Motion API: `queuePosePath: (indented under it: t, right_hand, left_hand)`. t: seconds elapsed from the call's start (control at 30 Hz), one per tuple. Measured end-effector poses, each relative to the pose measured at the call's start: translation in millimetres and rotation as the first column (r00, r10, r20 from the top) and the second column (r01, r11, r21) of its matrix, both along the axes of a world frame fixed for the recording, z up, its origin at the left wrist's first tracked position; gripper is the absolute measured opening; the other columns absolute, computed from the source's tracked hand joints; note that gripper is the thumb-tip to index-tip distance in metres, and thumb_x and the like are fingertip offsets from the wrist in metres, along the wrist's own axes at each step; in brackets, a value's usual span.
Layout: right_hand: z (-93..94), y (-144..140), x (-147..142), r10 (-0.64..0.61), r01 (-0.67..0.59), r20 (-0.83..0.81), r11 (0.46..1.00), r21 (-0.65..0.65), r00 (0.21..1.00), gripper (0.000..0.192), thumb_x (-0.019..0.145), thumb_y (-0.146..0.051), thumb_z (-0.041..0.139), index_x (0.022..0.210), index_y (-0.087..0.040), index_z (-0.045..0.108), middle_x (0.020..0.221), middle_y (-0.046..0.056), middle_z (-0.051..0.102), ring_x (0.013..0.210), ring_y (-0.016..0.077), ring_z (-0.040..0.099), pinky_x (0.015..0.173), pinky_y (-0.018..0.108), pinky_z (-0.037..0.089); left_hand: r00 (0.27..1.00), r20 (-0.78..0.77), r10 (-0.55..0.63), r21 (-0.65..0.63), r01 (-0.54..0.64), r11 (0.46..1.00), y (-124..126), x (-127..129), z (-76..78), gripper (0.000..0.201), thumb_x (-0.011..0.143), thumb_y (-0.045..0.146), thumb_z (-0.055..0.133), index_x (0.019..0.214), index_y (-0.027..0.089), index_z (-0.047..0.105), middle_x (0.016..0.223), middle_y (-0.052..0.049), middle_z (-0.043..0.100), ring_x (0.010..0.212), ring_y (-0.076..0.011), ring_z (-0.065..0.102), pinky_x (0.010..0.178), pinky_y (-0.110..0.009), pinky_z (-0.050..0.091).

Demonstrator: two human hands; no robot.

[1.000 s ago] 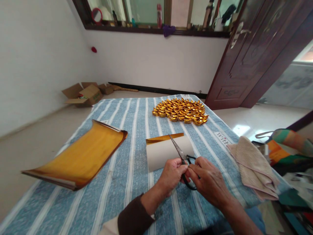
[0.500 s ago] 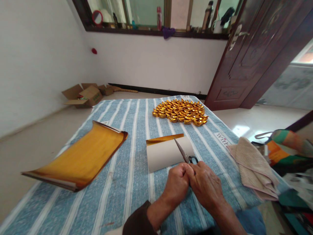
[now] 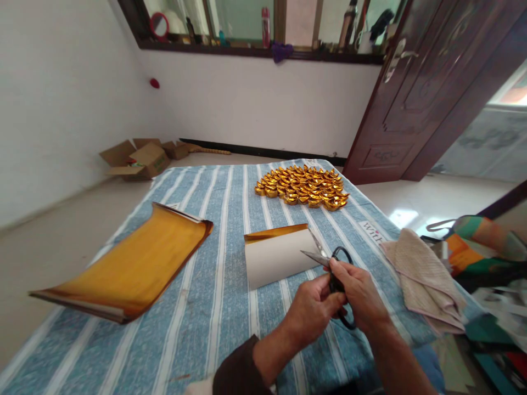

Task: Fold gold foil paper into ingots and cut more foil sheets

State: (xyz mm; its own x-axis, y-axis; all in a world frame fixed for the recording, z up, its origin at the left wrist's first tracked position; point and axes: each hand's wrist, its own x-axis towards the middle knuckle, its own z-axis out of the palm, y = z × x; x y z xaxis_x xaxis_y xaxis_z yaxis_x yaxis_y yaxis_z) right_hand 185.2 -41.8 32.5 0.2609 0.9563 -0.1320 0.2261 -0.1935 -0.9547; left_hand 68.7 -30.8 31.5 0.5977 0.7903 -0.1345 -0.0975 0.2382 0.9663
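A pair of scissors (image 3: 316, 257) with black loop handles is between my two hands, its blades spread and pointing away from me to the left. My right hand (image 3: 363, 293) is closed around the handles. From the left, my left hand (image 3: 309, 308) grips the lower handle, its fingertips partly hidden behind the loops. Just beyond the blades lies a pale grey-backed sheet (image 3: 278, 263), folded so that a strip of its gold face shows along the far edge. To the left rests a stack of gold foil paper (image 3: 135, 258) with curling ends.
Folded gold ingots (image 3: 302, 187) sit clustered on the far part of the striped cloth (image 3: 218, 263). A beige towel (image 3: 422, 280) lies at the right edge. Open cardboard boxes (image 3: 138, 159) stand on the floor at far left, and a dark red door (image 3: 397, 109) is at far right.
The hands were clasped together over the scissor handles. Now they are slightly apart, the black loops show, and the blades have spread. The papers and ingots have stayed in place.
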Motion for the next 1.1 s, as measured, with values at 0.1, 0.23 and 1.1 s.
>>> queuePosePath:
  t: [0.1,0.23,1.1]
  right_hand:
    - [-4.5,-0.7,18.1,-0.017,0.015,-0.112,1.000,-0.019,0.994,0.048,0.079,-0.062,0.054,0.063,-0.017,0.057,0.052,-0.003,0.047,0.048,0.0101,0.041,0.045,0.023,0.032]
    - [-10.6,0.7,52.8,-0.018,0.022,0.086,0.999,-0.045,0.996,0.048,0.077,-0.061,0.055,0.056,-0.019,0.053,0.051,-0.002,0.048,0.050,0.0107,0.044,0.048,0.022,0.034]
    - [-39.6,55.1,114.8,0.355,-0.222,0.621,0.933,-0.284,0.699,0.047,0.079,-0.055,0.049,0.049,-0.020,0.043,0.049,-0.005,0.034,0.050,0.0097,0.037,0.050,0.025,0.021]
  left_hand:
    - [0.984,-0.169,-0.055,0.201,0.089,0.976,4.2,-8.1,-3.3,0.018,0.084,0.025,0.053,0.093,0.014,0.064,0.066,0.000,0.059,0.060,-0.0142,0.058,0.057,-0.023,0.046]
    - [0.843,-0.460,0.279,0.756,0.207,0.621,20.9,-26.5,-16.0,0.025,0.092,0.025,0.047,0.106,0.015,0.065,0.097,-0.011,0.069,0.092,-0.0238,0.065,0.083,-0.036,0.051]
    - [0.504,-0.681,0.531,0.691,0.683,0.238,55.0,-58.0,-51.8,0.045,0.101,0.041,0.037,0.137,0.017,0.047,0.149,-0.011,0.041,0.139,-0.0248,0.034,0.113,-0.050,0.027]
